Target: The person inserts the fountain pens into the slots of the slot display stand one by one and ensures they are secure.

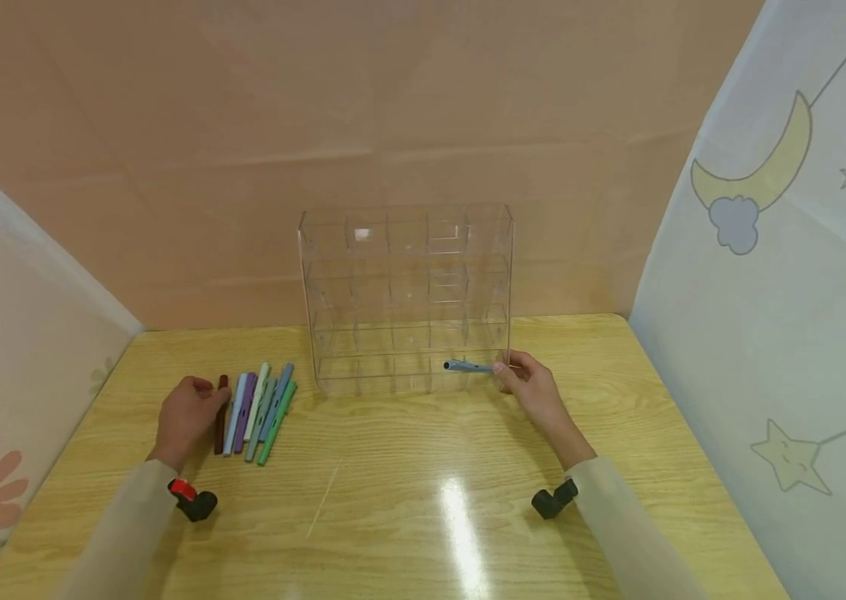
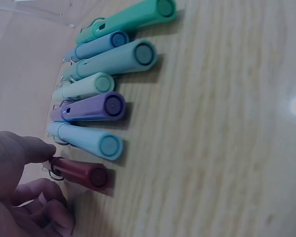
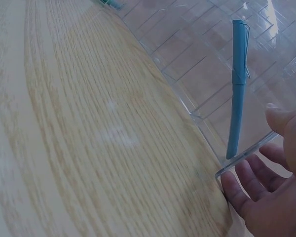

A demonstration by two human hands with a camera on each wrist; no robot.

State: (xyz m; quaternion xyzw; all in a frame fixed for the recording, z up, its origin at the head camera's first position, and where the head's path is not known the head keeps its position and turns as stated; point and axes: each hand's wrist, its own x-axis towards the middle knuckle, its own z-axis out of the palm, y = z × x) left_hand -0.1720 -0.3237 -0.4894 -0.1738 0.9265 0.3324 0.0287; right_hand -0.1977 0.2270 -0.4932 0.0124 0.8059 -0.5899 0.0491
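A clear plastic rack [image 1: 409,360] with rows of compartments stands upright at the table's back. My right hand [image 1: 535,387] grips its right side wall, thumb inside and fingers outside, as the right wrist view shows. Inside the rack's low right part lies a capped blue pen [image 3: 238,89], its clip facing that hand; the thumb stays apart from it. On the left, my left hand [image 1: 188,417] pinches the dark red pen [image 2: 84,173] near its far end, thumb on the upper side. The fingers' hold underneath is partly hidden.
Right of the dark red pen lie several capped pens side by side: a light blue pen [image 2: 89,139], a purple pen [image 2: 91,108], pale green and blue ones, and a green pen [image 1: 277,423]. An orange-brown cloth [image 1: 242,150] hangs behind the table, with patterned cloths at both sides.
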